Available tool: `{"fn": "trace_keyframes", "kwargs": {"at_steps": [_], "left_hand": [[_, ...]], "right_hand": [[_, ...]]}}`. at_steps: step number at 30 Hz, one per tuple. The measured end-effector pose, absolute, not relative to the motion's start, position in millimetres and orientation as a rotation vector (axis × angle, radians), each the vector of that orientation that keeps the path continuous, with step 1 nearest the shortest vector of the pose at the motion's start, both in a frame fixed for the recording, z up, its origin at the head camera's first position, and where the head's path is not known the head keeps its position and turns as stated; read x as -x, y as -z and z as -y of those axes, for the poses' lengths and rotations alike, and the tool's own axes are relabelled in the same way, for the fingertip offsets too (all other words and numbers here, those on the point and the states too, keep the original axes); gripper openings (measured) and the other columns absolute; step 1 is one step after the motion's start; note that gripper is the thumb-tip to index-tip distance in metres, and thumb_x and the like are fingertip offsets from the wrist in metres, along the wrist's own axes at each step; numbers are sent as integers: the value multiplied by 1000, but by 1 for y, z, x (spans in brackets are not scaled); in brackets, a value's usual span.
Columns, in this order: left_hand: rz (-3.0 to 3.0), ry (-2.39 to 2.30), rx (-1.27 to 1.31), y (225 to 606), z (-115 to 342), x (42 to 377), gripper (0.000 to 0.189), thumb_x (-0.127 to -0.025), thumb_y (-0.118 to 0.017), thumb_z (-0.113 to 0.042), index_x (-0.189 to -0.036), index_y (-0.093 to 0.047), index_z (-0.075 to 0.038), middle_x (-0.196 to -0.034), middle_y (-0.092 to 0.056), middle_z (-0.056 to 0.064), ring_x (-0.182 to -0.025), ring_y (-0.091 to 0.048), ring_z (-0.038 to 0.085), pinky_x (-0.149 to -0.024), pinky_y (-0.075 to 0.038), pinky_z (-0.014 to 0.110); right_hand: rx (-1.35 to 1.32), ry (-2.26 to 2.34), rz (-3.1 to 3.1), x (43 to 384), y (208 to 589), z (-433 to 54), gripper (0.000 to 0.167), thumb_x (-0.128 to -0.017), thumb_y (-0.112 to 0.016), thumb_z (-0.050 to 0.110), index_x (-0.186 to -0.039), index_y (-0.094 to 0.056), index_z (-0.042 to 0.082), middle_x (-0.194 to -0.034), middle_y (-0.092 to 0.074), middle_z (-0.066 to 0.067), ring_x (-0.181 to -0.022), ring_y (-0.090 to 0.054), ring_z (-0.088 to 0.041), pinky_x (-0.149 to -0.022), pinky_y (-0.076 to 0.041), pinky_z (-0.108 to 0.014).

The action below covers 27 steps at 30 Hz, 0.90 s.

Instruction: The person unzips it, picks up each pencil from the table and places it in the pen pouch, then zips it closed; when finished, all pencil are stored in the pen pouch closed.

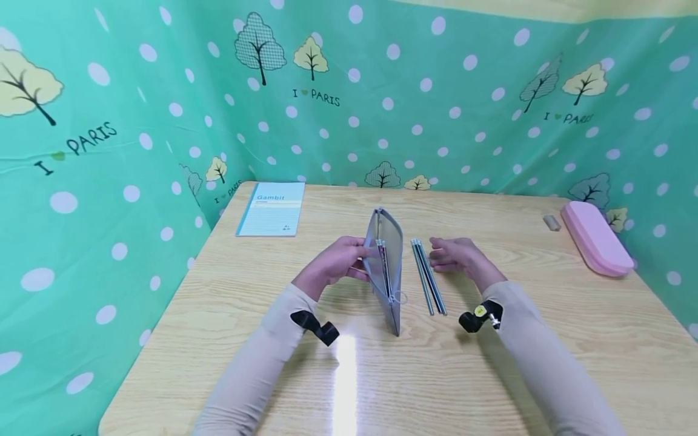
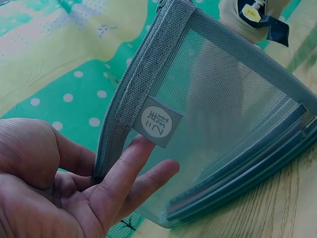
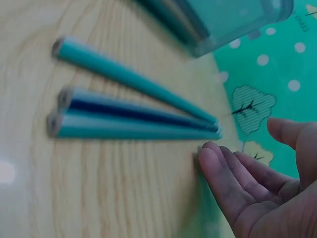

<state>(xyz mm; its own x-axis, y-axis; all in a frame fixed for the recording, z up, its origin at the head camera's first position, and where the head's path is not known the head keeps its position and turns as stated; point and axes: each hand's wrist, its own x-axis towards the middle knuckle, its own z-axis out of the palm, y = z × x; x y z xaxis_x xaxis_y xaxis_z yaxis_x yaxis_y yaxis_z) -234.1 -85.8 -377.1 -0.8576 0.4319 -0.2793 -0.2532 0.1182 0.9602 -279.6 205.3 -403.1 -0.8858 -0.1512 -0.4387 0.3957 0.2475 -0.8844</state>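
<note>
A grey mesh zip pouch (image 1: 397,242) stands upright with its mouth parted, and several pencils (image 1: 385,266) lie inside it. My left hand (image 1: 339,261) pinches the pouch's zipped rim, with the fingers along its outer side by a small round-logo tag (image 2: 156,122). To the right of the pouch, three loose pencils (image 3: 133,119), two teal and one dark blue, rest on the table side by side, spread apart at one end. My right hand (image 1: 459,254) hovers just beside them, fingers loosely extended and apart from the pencils, holding nothing.
A light blue notebook (image 1: 275,212) lies at the back left of the wooden table (image 1: 218,339). At the right are a pink pencil case (image 1: 597,239) and a small grey eraser (image 1: 552,223). A green patterned cloth (image 1: 349,115) hangs around the back and sides.
</note>
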Motion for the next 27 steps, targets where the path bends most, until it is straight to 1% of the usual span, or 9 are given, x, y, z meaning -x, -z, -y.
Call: {"fn": "trace_keyframes", "kwargs": {"at_steps": [5,7,9,12,14,16,18,22,27], "left_hand": [[-1898,-1787,-169,379,85,234,35,-108,-47,-9,-133,-57,13,-125,-66,30,-90,-71,24,-81,-66,38],[-1900,-1791,-163,379,85,235,34,-107,-48,-9,-132,-57,13,-123,-67,29,-89,-71,23,-81,-66,37],[-1904,-1793,-154,379,84,235,34,-107,-49,-9,-132,-57,13,-122,-68,28,-88,-70,23,-80,-66,37],[-1910,-1791,-149,379,84,236,34,-107,-49,-10,-132,-58,12,-120,-69,27,-88,-70,23,-81,-66,37],[-1911,-1790,-148,378,84,237,34,-107,-48,-10,-132,-58,12,-121,-69,27,-89,-71,23,-81,-66,38],[-1911,-1788,-149,377,85,238,34,-108,-48,-10,-132,-58,12,-122,-68,28,-89,-71,24,-81,-66,38],[-1907,-1791,-148,377,85,238,34,-108,-48,-10,-132,-58,12,-123,-67,29,-89,-71,24,-81,-66,38],[-1883,-1804,-141,377,84,239,34,-107,-49,-9,-132,-56,13,-125,-66,31,-86,-70,22,-80,-66,36],[-1875,-1808,-137,379,85,239,33,-107,-50,-8,-132,-56,13,-118,-68,26,-83,-68,19,-77,-66,33]], "right_hand": [[-226,1616,-2133,282,410,-207,67,-108,-57,29,-153,-32,-13,-150,-47,-33,-87,-70,-9,-88,-62,-24],[-214,1594,-2158,284,411,-205,67,-106,-60,28,-152,-34,-14,-145,-52,-33,-86,-71,-9,-86,-63,-25],[-211,1565,-2196,288,411,-202,64,-105,-63,25,-149,-39,-15,-135,-61,-30,-84,-71,-9,-84,-64,-25],[-220,1496,-2280,291,412,-198,56,-102,-67,20,-143,-49,-14,-115,-72,-21,-79,-70,-8,-78,-65,-25],[-214,1436,-2346,293,411,-195,52,-101,-69,17,-139,-54,-14,-105,-75,-15,-76,-70,-8,-75,-65,-26],[-214,1380,-2411,294,412,-192,47,-99,-71,14,-135,-59,-12,-99,-76,-13,-73,-70,-7,-72,-65,-25],[-205,1334,-2468,294,414,-191,42,-97,-73,11,-131,-62,-12,-100,-77,-16,-70,-70,-7,-70,-65,-25],[-178,1300,-2524,294,418,-191,36,-95,-73,5,-126,-66,-12,-107,-75,-24,-65,-70,-7,-67,-64,-24],[-137,1277,-2545,293,419,-192,34,-95,-72,1,-125,-66,-14,-115,-72,-28,-66,-70,-7,-69,-65,-24]]}}
